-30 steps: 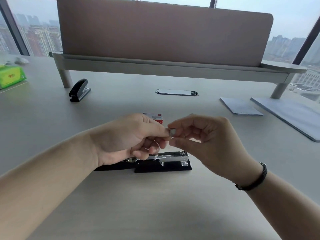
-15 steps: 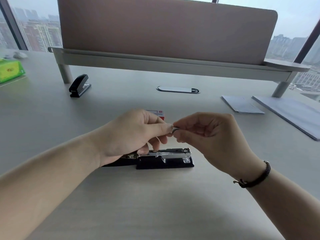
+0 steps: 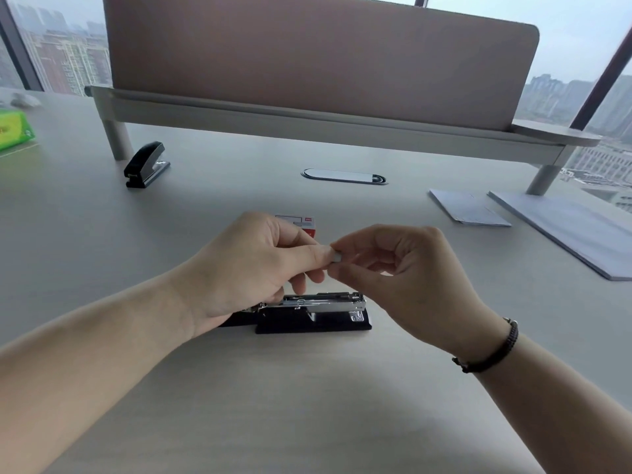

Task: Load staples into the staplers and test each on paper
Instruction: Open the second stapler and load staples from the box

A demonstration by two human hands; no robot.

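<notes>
Head view. The left hand [image 3: 253, 265] and right hand [image 3: 407, 278] met above the desk [image 3: 307, 405], both pinching one small grey strip of staples [image 3: 336, 257] between thumb and forefinger; the remaining fingers of each hand were curled loosely. Directly beneath the hands lay the open stapler [image 3: 318, 313], black-based, its metal magazine channel exposed and lying lengthwise across the desk, its left end hidden by the left hand. Just behind the left hand's knuckles stood the staple box [image 3: 302, 223], white and red; its printing was too small to read. A second stapler [image 3: 145, 164], black and closed, rested well apart at the far left, near the leg of the raised shelf [image 3: 307, 126]. Paper sheets [image 3: 468, 208] and a larger stack of paper [image 3: 574, 230] lay at the far right. A green packet [image 3: 13, 130] sat at the left edge, lettering illegible. A dark bracelet [image 3: 492, 354] circled the right wrist.
</notes>
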